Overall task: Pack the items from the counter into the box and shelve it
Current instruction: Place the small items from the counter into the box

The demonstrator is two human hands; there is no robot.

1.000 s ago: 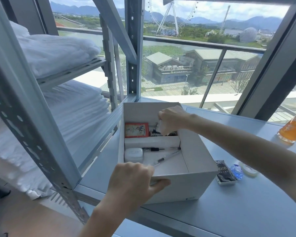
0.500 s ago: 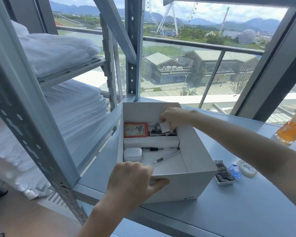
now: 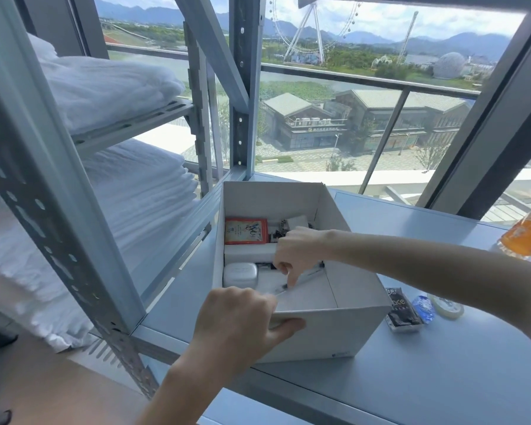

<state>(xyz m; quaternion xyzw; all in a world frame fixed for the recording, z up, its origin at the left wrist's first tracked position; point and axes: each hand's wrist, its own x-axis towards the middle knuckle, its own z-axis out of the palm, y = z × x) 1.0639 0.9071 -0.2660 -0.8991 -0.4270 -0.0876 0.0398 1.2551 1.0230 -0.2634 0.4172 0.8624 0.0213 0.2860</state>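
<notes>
White cardboard, the box (image 3: 313,335) sits on the counter (image 3: 442,378) beside the shelf rack (image 3: 59,216), its near wall pinched by the left hand (image 3: 239,320). Inside, the right hand (image 3: 292,256) dips with fingers curled toward a pen (image 3: 301,279); whether they grip it I cannot tell. Packing could end short, since a dark packet (image 3: 400,309), blue piece (image 3: 423,308) and tape roll (image 3: 446,306) lie outside.

Whites, greys and a few bright spots

The open cardboard box (image 3: 319,335) is plain white; inside lie a red card with a pale printed panel (image 3: 246,230) and a glossy white rounded case (image 3: 240,273). Beside it: black sachet with white lettering (image 3: 401,309), clear blue wrapper (image 3: 423,308), orange bottle (image 3: 529,231).
</notes>
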